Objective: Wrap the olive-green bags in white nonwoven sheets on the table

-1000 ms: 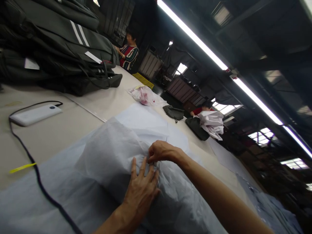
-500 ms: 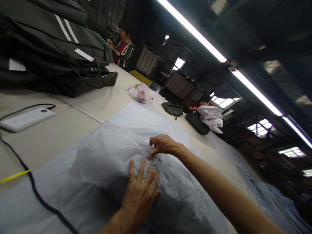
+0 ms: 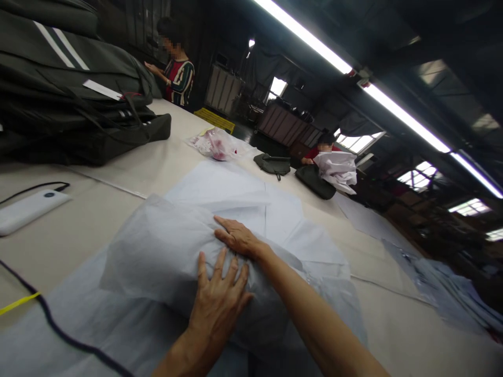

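Note:
A bulging bundle wrapped in thin white sheeting point(image 3: 157, 246) lies in front of me on the table. My left hand point(image 3: 218, 298) rests on its near side, fingers spread and pressing on the wrap. Just beyond it, my right hand point(image 3: 238, 236) lies flat on top of the bundle, fingers stretched to the left. The two hands are close together. Beneath and behind the bundle, more white sheets point(image 3: 236, 183) are spread out. What the wrap contains is hidden.
Dark green bags point(image 3: 78, 94) are piled at the left, near a white power bank point(image 3: 31, 209) and a black cable point(image 3: 74, 340). Farther back lie a clear plastic bag point(image 3: 220, 144) and a small dark pouch point(image 3: 273, 164). Two people work beyond; stacked plastic-wrapped items point(image 3: 444, 288) lie right.
My right hand has gone from a curled grip at the wrap to lying flat, farther left. The sheeting near it looks smoother. My view has shifted slightly right.

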